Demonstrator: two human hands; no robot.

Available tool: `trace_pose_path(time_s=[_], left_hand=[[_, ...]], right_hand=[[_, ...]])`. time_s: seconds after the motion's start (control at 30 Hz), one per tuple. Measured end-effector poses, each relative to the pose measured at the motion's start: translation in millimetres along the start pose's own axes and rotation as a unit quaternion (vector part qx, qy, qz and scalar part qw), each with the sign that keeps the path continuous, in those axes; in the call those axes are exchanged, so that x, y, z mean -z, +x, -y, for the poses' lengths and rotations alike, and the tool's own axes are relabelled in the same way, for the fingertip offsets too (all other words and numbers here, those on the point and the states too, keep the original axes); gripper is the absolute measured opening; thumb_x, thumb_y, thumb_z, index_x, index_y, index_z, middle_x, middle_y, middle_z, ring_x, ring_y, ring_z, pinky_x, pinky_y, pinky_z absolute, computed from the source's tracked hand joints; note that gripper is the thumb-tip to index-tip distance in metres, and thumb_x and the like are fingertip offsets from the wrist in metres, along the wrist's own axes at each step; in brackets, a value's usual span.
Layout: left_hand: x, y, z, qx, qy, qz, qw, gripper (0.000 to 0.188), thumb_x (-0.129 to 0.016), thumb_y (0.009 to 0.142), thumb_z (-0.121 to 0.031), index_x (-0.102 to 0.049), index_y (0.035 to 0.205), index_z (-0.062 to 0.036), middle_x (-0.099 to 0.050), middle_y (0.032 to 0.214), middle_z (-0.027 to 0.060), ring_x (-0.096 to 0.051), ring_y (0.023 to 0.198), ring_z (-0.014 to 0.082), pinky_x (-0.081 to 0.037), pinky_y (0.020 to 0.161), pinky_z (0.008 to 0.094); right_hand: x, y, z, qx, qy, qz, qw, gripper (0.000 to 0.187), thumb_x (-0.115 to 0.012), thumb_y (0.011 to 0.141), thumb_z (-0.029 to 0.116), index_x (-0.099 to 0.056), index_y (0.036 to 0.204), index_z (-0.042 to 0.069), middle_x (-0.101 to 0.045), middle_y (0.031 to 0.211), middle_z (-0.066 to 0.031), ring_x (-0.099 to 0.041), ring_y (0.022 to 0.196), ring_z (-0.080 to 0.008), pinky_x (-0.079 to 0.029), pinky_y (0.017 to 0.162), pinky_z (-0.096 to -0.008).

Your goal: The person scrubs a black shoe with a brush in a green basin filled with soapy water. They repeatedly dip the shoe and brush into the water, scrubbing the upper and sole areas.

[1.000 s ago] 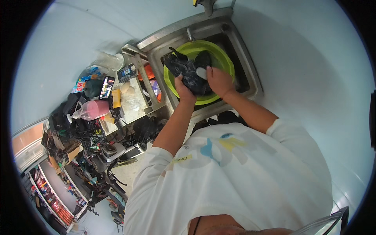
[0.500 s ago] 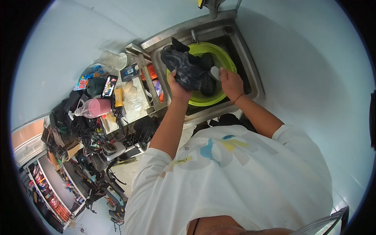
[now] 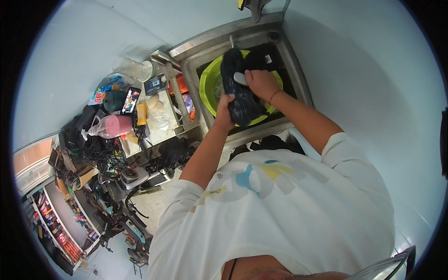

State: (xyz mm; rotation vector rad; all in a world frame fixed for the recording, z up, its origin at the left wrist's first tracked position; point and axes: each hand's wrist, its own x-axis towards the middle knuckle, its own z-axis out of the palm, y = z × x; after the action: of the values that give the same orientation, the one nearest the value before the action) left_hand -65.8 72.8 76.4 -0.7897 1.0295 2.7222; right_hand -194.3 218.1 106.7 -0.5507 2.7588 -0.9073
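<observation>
A wet black shoe (image 3: 241, 103) with streaks of suds is held over a lime-green basin (image 3: 208, 93). My left hand (image 3: 225, 112) grips the shoe along its near left side, thumb on top. In my right hand (image 3: 262, 84) is a white-backed brush (image 3: 240, 78), laid against the upper part of the shoe; its bristles are hidden. To the right of the shoe's far end shows a black piece with a small white label (image 3: 267, 59); whether it belongs to this shoe I cannot tell. Suds show at the basin's left.
The basin stands in a steel sink (image 3: 298, 81) with a small tap (image 3: 232, 42). On the left, a cluttered table (image 3: 164, 119) bears a lit phone (image 3: 131, 100), a pink pump bottle (image 3: 114, 127), a yellow tube (image 3: 141, 114) and a clear plastic jug (image 3: 145, 70).
The shoe has turned and now lies more lengthwise, further right over the basin. My right hand has moved up and left with the brush onto it; my left hand has shifted right and nearer.
</observation>
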Motion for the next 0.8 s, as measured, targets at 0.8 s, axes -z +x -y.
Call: trace_pose_path(time_s=[0.8], left_hand=[[43, -19, 2, 0.205, -0.104, 0.017, 0.973, 0.055, -0.063, 0.091, -0.035, -0.065, 0.134, -0.0013, -0.076, 0.123, 0.0183, -0.075, 0.11, 0.0361, -0.058, 0.105, 0.0515]], right_hand=[[-54, 46, -31, -0.054, -0.003, 0.046, 0.997, 0.056, -0.044, 0.108, 0.041, -0.079, 0.087, 0.004, -0.075, 0.088, -0.027, -0.074, 0.087, -0.0477, -0.057, 0.09, -0.0613]])
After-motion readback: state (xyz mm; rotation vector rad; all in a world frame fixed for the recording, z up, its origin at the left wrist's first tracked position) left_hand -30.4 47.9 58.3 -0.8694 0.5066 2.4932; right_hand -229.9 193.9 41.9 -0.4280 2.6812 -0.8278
